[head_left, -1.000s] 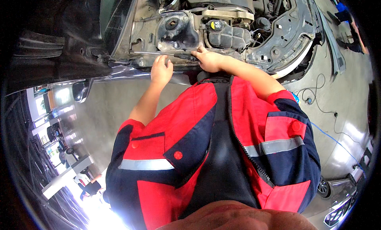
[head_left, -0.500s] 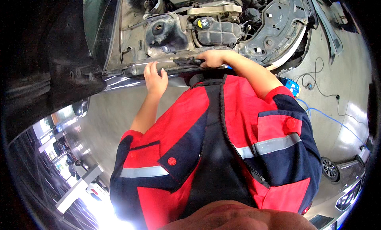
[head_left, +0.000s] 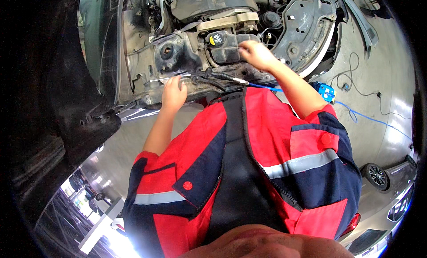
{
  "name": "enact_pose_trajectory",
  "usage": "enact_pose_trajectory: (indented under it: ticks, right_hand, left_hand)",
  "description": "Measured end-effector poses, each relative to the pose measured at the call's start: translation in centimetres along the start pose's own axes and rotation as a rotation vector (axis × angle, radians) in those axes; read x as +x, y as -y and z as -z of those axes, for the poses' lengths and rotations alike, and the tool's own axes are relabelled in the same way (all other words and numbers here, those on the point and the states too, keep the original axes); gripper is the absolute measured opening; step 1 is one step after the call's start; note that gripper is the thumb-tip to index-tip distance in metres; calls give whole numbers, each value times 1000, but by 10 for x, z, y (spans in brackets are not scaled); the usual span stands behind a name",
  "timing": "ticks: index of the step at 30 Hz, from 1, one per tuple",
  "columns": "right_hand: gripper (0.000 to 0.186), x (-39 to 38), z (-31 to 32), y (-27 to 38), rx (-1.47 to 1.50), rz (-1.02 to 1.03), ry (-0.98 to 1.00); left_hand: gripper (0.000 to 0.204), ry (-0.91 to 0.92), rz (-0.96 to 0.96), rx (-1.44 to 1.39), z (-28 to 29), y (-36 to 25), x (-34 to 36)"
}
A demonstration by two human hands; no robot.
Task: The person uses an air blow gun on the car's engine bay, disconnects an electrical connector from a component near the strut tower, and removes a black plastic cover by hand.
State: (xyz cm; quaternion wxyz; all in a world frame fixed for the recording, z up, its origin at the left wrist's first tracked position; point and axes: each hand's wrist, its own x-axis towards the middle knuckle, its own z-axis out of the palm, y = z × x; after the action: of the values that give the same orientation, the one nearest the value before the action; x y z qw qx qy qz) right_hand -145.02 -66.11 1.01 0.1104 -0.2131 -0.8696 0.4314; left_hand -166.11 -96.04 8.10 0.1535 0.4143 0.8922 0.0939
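Note:
My left hand (head_left: 174, 93) is at the fender rail, fingers apart near a thin silver rod (head_left: 158, 79); whether it touches the rod I cannot tell. A black air blow gun (head_left: 220, 75) lies along the rail, its metal fitting joined to a blue hose (head_left: 262, 86). My right hand (head_left: 254, 54) is over the right part of the coolant reservoir (head_left: 224, 51) with curled fingers; what is under the fingertips is hidden. The yellow-labelled black cap (head_left: 215, 40) sits left of that hand, and the strut tower (head_left: 167, 52) is beyond my left hand.
The car's dark open panel (head_left: 58, 102) fills the left side. A blue machine (head_left: 325, 92), cables and hose lie on the grey floor (head_left: 373, 124) at right, near a detached long panel (head_left: 364, 26). Another car's wheel (head_left: 377, 175) shows lower right.
My right hand has left the blow gun and moved up over the reservoir, exposing the gun and blue hose. My left hand stays at the rail; the view has shifted.

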Motion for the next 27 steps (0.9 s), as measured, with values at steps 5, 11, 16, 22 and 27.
enact_pose_trajectory:
  ticks: [5,11,16,22,27]
  right_hand:
    - [34,44,42,-50,-65,-244,-216]
    - [49,143,45,-59,-326,-250,-576]
    - [47,177,56,-81,-453,-93,-651]
    - [61,85,110,-179,-872,-844,-522]
    - [77,-10,121,-220,-549,-1190,-105]
  left_hand:
    - [32,-76,3,-52,18,-5,37]
    - [29,-177,54,-54,52,0,94]
    - [29,-304,125,-89,80,30,145]
    - [31,-321,229,-321,91,81,222]
    - [43,-88,397,-761,58,112,323]
